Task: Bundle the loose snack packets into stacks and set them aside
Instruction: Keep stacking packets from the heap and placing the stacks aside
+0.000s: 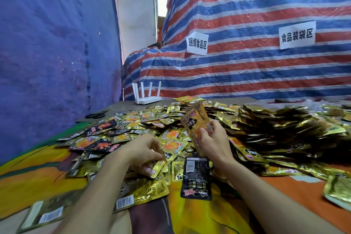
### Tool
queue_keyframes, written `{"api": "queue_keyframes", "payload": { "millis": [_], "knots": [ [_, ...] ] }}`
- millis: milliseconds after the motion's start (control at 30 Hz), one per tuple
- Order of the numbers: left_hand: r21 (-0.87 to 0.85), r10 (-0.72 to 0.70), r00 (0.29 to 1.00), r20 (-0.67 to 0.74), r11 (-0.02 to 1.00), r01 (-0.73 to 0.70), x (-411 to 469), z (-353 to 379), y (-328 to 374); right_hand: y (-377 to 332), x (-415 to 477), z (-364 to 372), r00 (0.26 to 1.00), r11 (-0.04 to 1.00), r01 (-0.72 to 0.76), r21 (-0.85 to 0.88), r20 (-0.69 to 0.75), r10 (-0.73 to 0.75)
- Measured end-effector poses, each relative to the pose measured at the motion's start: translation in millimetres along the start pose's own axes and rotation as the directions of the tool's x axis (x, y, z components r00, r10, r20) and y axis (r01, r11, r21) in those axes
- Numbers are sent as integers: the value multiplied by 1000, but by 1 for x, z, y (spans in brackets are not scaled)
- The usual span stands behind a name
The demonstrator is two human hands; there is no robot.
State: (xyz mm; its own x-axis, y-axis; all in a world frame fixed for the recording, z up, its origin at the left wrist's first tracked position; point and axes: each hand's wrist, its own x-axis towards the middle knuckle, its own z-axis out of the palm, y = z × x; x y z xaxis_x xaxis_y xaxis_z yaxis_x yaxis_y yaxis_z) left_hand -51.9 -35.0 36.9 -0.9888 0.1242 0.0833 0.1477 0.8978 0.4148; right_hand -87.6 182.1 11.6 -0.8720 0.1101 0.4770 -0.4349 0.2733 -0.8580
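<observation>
Two grips are busy: your right grip (214, 139) is curled round an upright stack of gold packets (196, 119), held above the heap of loose packets (266, 125) on the counter (284, 180). Your left grip (144, 148) pinches the edge of a single gold packet (150, 170) lying at the heap's near side.

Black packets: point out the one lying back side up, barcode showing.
The black packet just below the right hand, with a barcode label at its top. The other black packets, farther left, lie face up showing red-orange print.
</observation>
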Motion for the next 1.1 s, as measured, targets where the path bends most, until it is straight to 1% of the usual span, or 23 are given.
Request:
{"api": "queue_keyframes", "payload": {
  "millis": [100,133,200,233,300,367,467,533,600,633,667,700,733,767,800,833,867,900,933,1033,1100],
  "knots": [
    [-135,9,1000,-7,991,-10,-2,-5,0,-1,1,-2,1000,1000,-21,14,-22,21],
    [-201,-14,1000,27,979,20,-2,-6,-1,-1,1,-2,999,1000,-23,15,-23,23],
    [-347,-37,983,182,932,99,-3,-9,-3,-2,1,-3,1000,1000,-19,5,-18,19],
    [-340,-36,967,251,932,123,-3,-10,-4,-2,1,-3,1000,1000,-15,-6,-14,15],
    [-209,-50,941,333,970,125,-4,-14,-7,-2,0,-3,1000,1000,-6,-22,-7,6],
    [-171,-64,937,343,977,129,-6,-15,-8,-3,-1,-2,1000,999,6,-33,3,-6],
    [-230,-89,960,265,961,153,-8,-15,-10,-4,-3,0,1000,999,17,-29,12,-16],
    [-283,-59,985,164,953,105,-7,-12,-9,-6,-4,0,1000,1000,11,-5,11,-11],
    [-379,15,1000,-9,925,-17,-6,-11,-3,-7,-4,0,1000,999,11,30,-5,-11],
    [-431,40,988,-146,897,-100,-5,-10,3,-8,-5,0,1000,998,16,58,-19,-15],
    [-482,36,956,-292,858,-180,-3,-9,10,-9,-5,0,999,995,20,100,-34,-17],
    [-571,-3,915,-404,782,-250,-1,-6,17,-11,-6,1,999,988,19,156,-45,-12],
    [-712,-70,887,-456,627,-316,2,-3,25,-13,-7,1,999,975,13,222,-47,-3],
    [-843,-132,886,-445,395,-365,4,-1,34,-15,-8,2,999,956,1,292,-35,10],
    [-910,-150,902,-406,162,-382,5,3,43,-18,-10,3,1000,933,-17,359,-8,22],
    [-921,-148,910,-387,16,-389,7,6,49,-20,-12,4,999,910,-37,412,28,28],
    [-921,-146,913,-381,-26,-388,9,10,53,-23,-15,6,997,893,-54,447,69,26],
    [-925,-145,916,-373,-18,-380,11,15,55,-24,-18,8,994,884,-64,463,113,13],
    [-932,-152,920,-361,16,-363,12,19,56,-26,-21,11,988,882,-72,466,157,-3],
    [-938,-208,918,-337,158,-309,14,27,54,-26,-28,18,970,904,-93,418,244,-13],
    [-917,-232,898,-375,236,-322,14,31,54,-25,-30,21,961,907,-131,400,276,17]
  ]
}}
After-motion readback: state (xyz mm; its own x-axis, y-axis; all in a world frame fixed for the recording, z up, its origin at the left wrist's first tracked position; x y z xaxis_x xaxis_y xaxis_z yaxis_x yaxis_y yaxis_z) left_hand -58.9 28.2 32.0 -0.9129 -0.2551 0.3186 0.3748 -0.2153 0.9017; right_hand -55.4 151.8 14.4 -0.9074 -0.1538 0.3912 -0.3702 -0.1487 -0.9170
